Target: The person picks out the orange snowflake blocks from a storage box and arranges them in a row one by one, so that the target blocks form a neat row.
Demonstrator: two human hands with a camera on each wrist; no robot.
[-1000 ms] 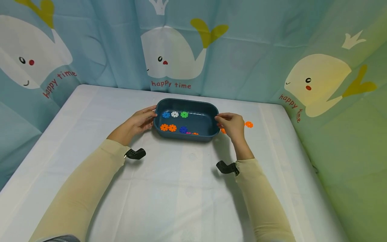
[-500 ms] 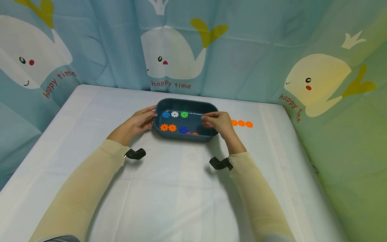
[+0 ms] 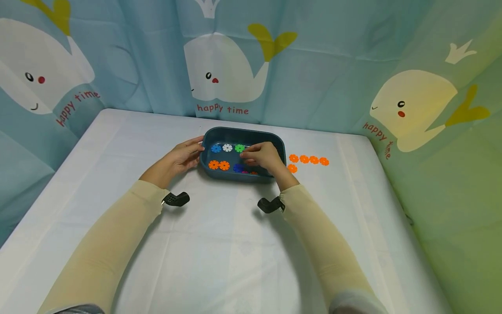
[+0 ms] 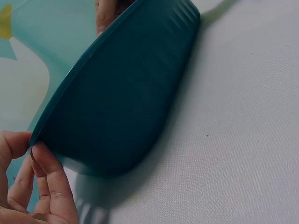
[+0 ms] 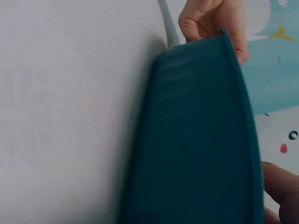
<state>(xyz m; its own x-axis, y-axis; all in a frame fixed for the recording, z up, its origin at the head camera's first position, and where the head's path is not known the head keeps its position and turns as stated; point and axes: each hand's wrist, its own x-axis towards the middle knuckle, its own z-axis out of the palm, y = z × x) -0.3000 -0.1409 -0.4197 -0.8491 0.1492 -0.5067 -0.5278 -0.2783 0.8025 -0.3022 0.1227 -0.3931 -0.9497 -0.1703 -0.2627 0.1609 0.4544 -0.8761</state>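
Note:
A dark teal basin [image 3: 229, 175] stands near the far side of the table. My left hand [image 3: 182, 157] pinches its left rim between thumb and fingers, plain in the left wrist view. Over the basin, my right hand [image 3: 266, 158] has its fingers loosely bent just beside a green snowflake disc [image 3: 239, 148]; nothing shows between thumb and finger. Also inside lie a light blue disc [image 3: 216, 148], a white disc [image 3: 227, 148], two orange discs [image 3: 218, 165] side by side and a dark blue disc [image 3: 237, 167]. The front wall partly hides a pink and an orange disc.
To the right of the basin, several orange snowflake discs [image 3: 309, 159] form a row on the white tablecloth [image 3: 227, 244], with one more orange disc [image 3: 292, 168] below the row's left end. A whale-print curtain [image 3: 329, 87] closes off the back and sides.
My right hand has moved left from the basin's right rim to above its inside, uncovering the orange discs on the table. The left hand keeps its grip on the rim.

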